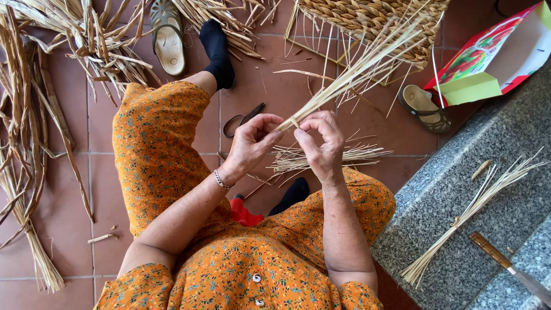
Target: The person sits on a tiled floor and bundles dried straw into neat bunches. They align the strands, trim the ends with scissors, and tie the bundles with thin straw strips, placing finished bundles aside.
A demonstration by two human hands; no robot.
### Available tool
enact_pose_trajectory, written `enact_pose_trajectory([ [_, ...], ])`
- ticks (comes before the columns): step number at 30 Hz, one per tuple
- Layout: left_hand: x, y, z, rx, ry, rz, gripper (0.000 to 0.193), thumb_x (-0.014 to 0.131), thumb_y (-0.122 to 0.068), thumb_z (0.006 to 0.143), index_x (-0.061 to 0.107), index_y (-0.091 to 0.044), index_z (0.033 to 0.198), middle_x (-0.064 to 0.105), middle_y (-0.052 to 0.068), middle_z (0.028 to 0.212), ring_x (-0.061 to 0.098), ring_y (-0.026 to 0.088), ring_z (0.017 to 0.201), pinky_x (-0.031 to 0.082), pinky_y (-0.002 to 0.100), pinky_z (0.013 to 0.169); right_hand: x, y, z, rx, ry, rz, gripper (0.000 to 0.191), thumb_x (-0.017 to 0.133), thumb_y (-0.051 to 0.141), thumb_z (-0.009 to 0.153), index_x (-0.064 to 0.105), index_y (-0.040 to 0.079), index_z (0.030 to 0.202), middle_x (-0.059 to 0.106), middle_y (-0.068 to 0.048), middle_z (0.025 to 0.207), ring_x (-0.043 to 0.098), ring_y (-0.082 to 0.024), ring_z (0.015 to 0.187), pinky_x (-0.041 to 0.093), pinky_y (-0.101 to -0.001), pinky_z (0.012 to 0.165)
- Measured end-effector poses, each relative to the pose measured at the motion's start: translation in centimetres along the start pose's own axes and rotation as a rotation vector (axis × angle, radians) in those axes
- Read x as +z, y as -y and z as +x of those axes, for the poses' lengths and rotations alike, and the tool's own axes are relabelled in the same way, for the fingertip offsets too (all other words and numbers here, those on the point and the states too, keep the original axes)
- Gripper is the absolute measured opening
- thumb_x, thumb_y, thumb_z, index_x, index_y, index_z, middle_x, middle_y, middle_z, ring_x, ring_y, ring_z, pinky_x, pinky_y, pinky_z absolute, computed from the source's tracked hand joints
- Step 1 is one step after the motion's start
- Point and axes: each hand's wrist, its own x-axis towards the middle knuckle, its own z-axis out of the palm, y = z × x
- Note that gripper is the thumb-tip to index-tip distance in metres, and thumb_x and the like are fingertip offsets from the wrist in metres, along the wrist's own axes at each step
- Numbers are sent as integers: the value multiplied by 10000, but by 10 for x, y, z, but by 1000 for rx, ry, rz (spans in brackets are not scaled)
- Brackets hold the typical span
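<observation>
both hands pinch one straw bundle [344,74] at its base, left hand [252,143] and right hand [321,143] closed on it to keep strands together; scissors [244,120] lie just left of the bundle.

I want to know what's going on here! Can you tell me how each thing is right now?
Left hand: pinching the straw bundle.
Right hand: pinching the same bundle.
Straw bundle: held up, fanning out.
Scissors: lying on the floor, shut.
Sandals: off the feet, on the floor.
Box: open, tipped on its side.
Tied straws: lying on the stone step.
Knife: lying flat on the step.
</observation>
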Motion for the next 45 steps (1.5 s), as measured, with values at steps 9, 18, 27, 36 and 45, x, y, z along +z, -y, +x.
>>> enact_pose_trajectory([
  [9,-22,-1,8,-62,-114,-150,231,712,-120,988,634,-46,1192,623,-51,850,519,-3,691,428,166,562,-34,-29,-1,185,36,-22,120,654,28,904,709,34,1011,700,-86,964,647,-182,835,599,-365,784],
  [18,1,-10,-7,-146,17,-193,191,708,-96,1006,603,-44,1157,607,-49,871,475,-5,676,380,164,547,-2,-36,4,394,-58,416,231,733,201,985,690,49,1153,732,-69,1016,686,-111,774,616,-259,689],
  [27,14,-17,-7,-162,19,-313,248,717,-85,958,532,-65,1122,544,-45,823,441,6,585,359,188,454,-6,-30,6,454,-134,558,175,746,173,982,654,26,996,760,-142,923,734,-160,732,628,-292,679],
  [36,9,-32,-7,-190,90,-437,187,685,-119,1004,561,-56,1128,555,-18,791,441,29,562,351,189,470,-11,-16,11,453,-28,665,149,695,184,1020,625,59,1061,743,-155,952,727,-191,771,633,-341,715],
  [45,11,-28,-7,-220,88,-462,164,672,-114,1000,557,-74,1111,601,-5,823,418,10,536,332,183,453,-7,-13,11,420,16,688,484,650,443,1018,621,9,1230,721,-110,952,712,-156,795,637,-326,700],
])
